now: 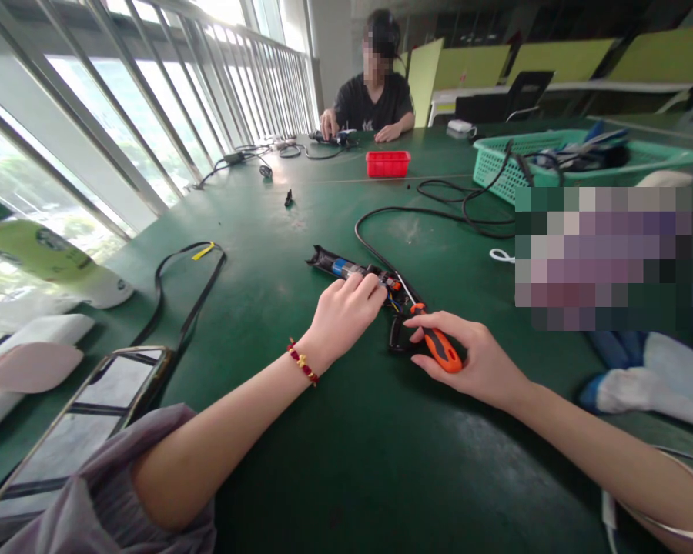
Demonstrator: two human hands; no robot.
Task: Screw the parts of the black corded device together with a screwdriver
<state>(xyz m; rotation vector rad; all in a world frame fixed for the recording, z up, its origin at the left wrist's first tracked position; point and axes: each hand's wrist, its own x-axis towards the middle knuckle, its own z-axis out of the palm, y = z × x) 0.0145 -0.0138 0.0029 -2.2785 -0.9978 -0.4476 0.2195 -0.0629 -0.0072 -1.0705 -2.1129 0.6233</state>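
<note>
"Orange and black, that screwdriver (443,351); which hand has it?"

"Right hand (485,360); thumb and fingers hold it loosely around the handle; its metal shaft slants away from the person, and the end reaches in among the inner parts of the black device (392,284)."

"Where is this device, exactly?"

"On the green table (352,469), in front of the person and between the 2 hands; its long housing lies opened, with a blue section, an orange bit and thin wires showing, while its grip lies just beside the right hand's fingertips."

"And the left hand (346,312)?"

"Bent over the device from above, fingers closed on its middle (the thumb is hidden, so I cannot tell how it presses); a red bracelet (302,362) with gold-coloured beads circles that wrist."

"What about the cable (393,208)?"

"Black; it curves from the device round towards the green basket (493,173) on the right, which holds dark and blue things; 1 red tray (388,165) stands farther back, near the middle; a small black piece (289,198) is well apart from the device, to its left and farther back."

"Anything nearer on the left?"

"1 phone (86,431) by the left sleeve, with a black strap (159,288) bearing a yellow tag; a green and white bottle (58,265) lies tilted beyond it."

"Who sits across?"

"1 person in a dark shirt (375,100), both hands at the table's far edge; 1 of them touches a dark object (335,139)."
</note>
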